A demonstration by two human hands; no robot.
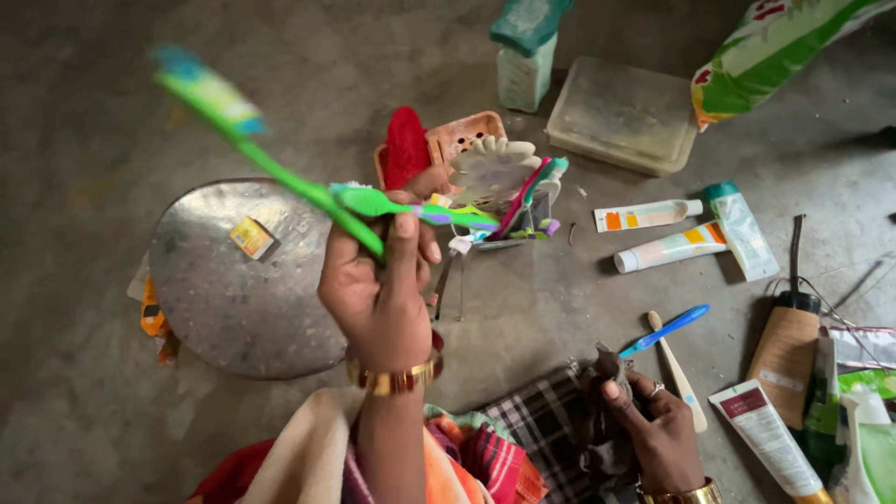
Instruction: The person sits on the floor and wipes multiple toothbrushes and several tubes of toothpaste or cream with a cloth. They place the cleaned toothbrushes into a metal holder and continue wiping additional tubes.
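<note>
The left hand [378,289] is raised near the middle of the view, its fingers and thumb closed around the handles of two toothbrushes. The green toothbrush [252,140] slants from the fist up toward 10 o'clock, its blurred head far out at the upper left. The second toothbrush [425,210], green with a purple stretch, points out of the same grip toward 3 o'clock and ends just in front of a toothbrush holder [509,201] that stands on the floor at 1 o'clock from the hand, with more brushes stuck in it. A gold bangle [392,378] circles the left wrist.

The right hand [653,429] sits low at 5 o'clock from the left one, fingers curled shut on a bunched dark cloth [583,420] that lies over a checked fabric; whether the cloth is lifted clear of it cannot be told.

At 9 o'clock from the left hand a round metal plate [224,299] lies on the grey floor [93,140] with a small yellow packet [252,238] on it. Behind the holder, at 12 o'clock, stand a red brush [408,145] and a small orange basket [462,135]. Farther off at 1 o'clock are a teal-capped bottle [527,56] and a clear lidded box [625,112]. Three tubes [691,233] lie together at 3 o'clock, and a blue toothbrush [667,329] crosses a pale wooden stick [679,373] just above the right hand
</note>
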